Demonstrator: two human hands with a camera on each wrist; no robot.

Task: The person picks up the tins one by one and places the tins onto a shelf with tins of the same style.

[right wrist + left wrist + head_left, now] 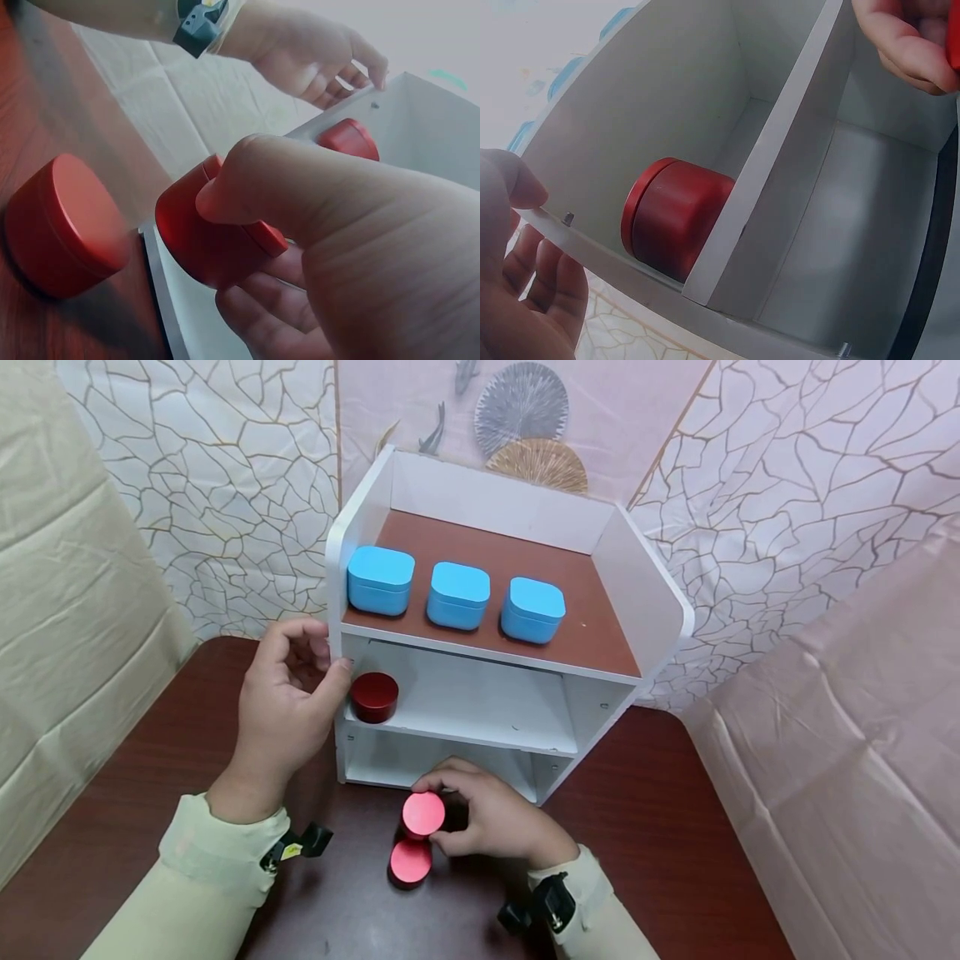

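A small white shelf (pixel 457 653) with a brown top stands on the table. My left hand (pixel 288 706) grips its left side panel, thumb at the front edge and fingers curled round the outer side. Between thumb and fingers, my right hand (pixel 491 818) pinches a round red tin (pixel 214 236) in front of the bottom compartment. A second red tin (pixel 410 863) stands on the table just nearer to me, overlapped by the held one in the head view. On the middle level, a third red tin (pixel 679 217) sits at the left end, close to my left thumb.
Three blue lidded boxes (pixel 458 596) stand in a row along the front of the shelf's top, inside raised side walls. The dark red-brown table (pixel 637 860) runs under everything. Patterned cloth (pixel 247 510) hangs behind and at the sides.
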